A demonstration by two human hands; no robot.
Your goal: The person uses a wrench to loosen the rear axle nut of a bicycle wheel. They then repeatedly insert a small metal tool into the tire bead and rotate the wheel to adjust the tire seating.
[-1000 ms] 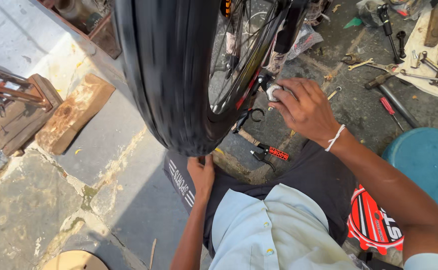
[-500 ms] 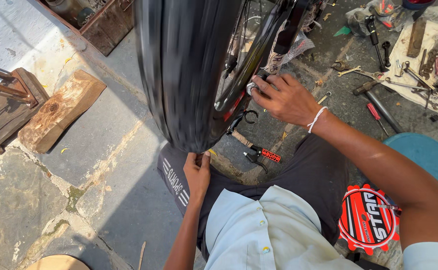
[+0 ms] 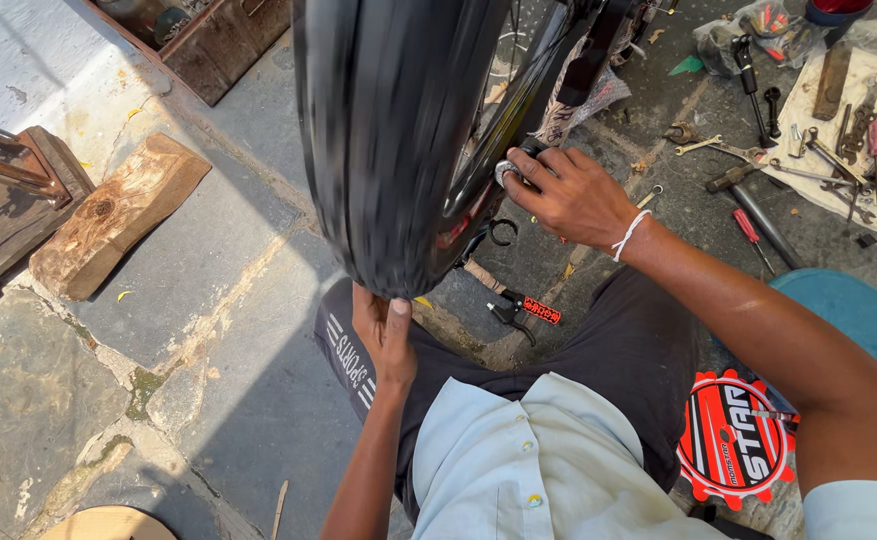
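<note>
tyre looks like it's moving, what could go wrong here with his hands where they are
The tyre looks blurred, as if turning, and the left hand presses its underside, so skin could get rubbed or dragged. The right hand grips a small metal part at the wheel's hub beside the spokes; fingers could get caught there. Loose tools lie on the ground close by and might be knocked or knelt on.

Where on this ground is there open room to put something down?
The widest bare patch is the grey paving between the wooden block and the tyre. A narrower strip lies between the right hand and the blue stool. The cloth of tools at upper right is crowded. The left hand is at the tyre's bottom.
</note>
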